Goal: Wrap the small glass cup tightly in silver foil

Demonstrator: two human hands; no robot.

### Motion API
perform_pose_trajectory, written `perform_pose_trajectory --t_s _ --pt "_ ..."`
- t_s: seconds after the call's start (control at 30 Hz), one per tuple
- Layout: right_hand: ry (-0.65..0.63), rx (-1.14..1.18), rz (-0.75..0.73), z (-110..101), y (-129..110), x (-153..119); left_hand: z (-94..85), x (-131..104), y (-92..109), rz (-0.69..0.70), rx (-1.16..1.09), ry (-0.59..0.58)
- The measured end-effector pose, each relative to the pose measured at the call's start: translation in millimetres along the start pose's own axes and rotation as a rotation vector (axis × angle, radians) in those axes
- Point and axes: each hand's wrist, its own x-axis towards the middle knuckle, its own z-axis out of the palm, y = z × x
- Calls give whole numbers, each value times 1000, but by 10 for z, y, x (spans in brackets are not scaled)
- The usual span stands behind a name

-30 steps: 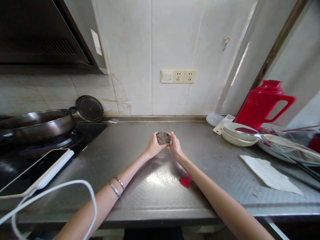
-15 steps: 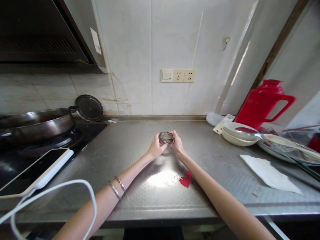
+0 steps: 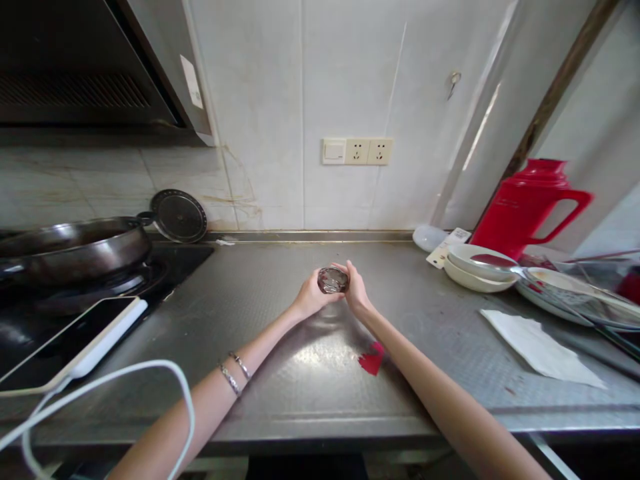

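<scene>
Between my two hands, a little above the steel counter, is a small round container [image 3: 333, 281], shiny and dark silver, perhaps glass or metal. Its round face is tipped toward me, and I cannot make out what is inside. My left hand [image 3: 313, 295] wraps its left side, thumb along the near edge. On the other side, my right hand [image 3: 355, 288] is closed against the right edge with its fingers up by the rim. A torn red scrap [image 3: 371, 359] lies on the counter [image 3: 280, 393] beside my right forearm.
Left, a steel pan [image 3: 75, 253] sits on the black stove, with a phone [image 3: 70, 343] and white cable [image 3: 173, 370] in front. Right stand stacked white bowls [image 3: 477, 277], a patterned plate [image 3: 550, 297], a napkin [image 3: 543, 350] and a red thermos [image 3: 525, 210].
The container has tipped so that its round face shows more toward me. My left thumb has shifted to the right along its near edge. The rest is unchanged.
</scene>
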Motion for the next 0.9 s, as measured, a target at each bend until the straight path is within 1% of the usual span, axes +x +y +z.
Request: perform_pose_trajectory --t_s 0.17,0.37,0.5,0.57,0.6,0.73,0.77,0.83,0.9 --pt "-16 -1 -10 -9 51 -1 16 -27 80 7 80 124" --pt "-7 -88 -70 53 119 -41 0 6 59 -35 141 301" --pt "9 -137 -92 88 180 -51 -28 19 24 -60 126 320" --pt "18 -152 -100 78 196 -40 -31 23 5 -78 90 293" --pt "23 -156 -101 63 196 -29 -31 26 -4 -76 65 259" --pt "47 -158 -96 -40 164 44 -31 43 -28 5 -96 1" --pt "53 -158 -94 -66 153 66 -32 48 -31 9 -144 -47" --pt "59 -158 -91 -102 133 106 -37 59 -40 -33 -233 -91" --pt "56 -157 -85 -114 113 126 -43 71 -53 -93 -283 -83"
